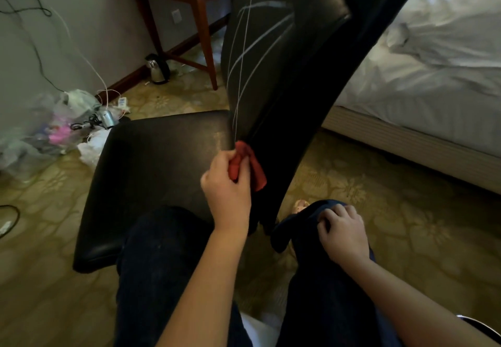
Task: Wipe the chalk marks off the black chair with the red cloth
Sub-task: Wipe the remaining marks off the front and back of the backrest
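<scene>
Gripping the red cloth (253, 167) in my L hand (227, 186), fingers and thumb curled tight round the bunched fabric, I have it against the black chair (151, 173) at the very bottom of the backrest (287, 80), where it meets the seat. L forearm reaches up from lower centre of frame, wrist about straight, back of the hand toward the camera. A loose flap of cloth hangs to the R of the fist. Above it, the chalk marks (260, 40) run up the backrest: several long pale lines, crossed by a few curved strokes. R hand (343, 231) rests palm down on my R knee (311, 211), fingers loosely curled on dark trouser fabric, holding nothing I can make out. Wooden table (202, 21) and kettle (157, 71) at L, bed (433, 61) w/ white sheets at R.
</scene>
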